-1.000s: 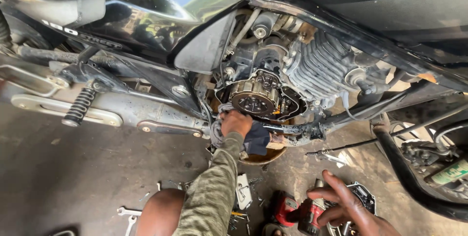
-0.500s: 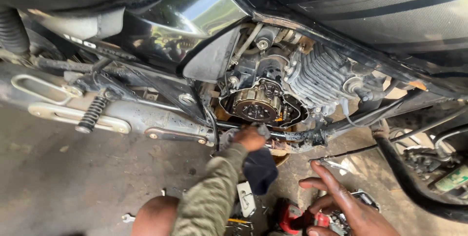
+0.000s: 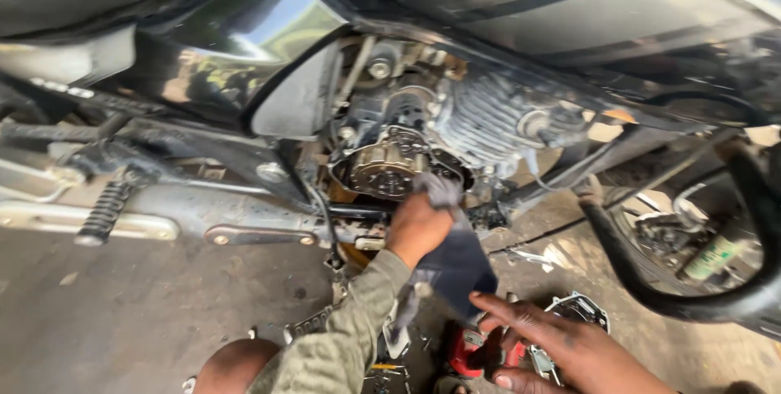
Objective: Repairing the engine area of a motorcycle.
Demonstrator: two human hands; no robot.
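Observation:
My left hand [image 3: 416, 229], in an olive sleeve, grips a dark cloth rag [image 3: 457, 268] and presses its upper end against the lower rim of the uncovered engine case [image 3: 384, 168] of a black motorcycle. The rest of the rag hangs down below my fist. My right hand [image 3: 561, 345] hovers low at the bottom right with its fingers spread and nothing in it. Its fingertips are close to the hanging rag and above a red tool [image 3: 464, 353] on the ground.
The finned cylinder [image 3: 488, 121] sits right of the open case. A footrest with a ribbed peg [image 3: 106, 211] sticks out at left. A black curved guard tube [image 3: 651, 280] and a green bottle [image 3: 716, 256] are at right. Small metal parts lie on the concrete by my knee [image 3: 232, 365].
My left hand dropped a little with the rag, then came back up against the engine case. My right hand reached left toward the hanging rag. The view has tilted and moved closer.

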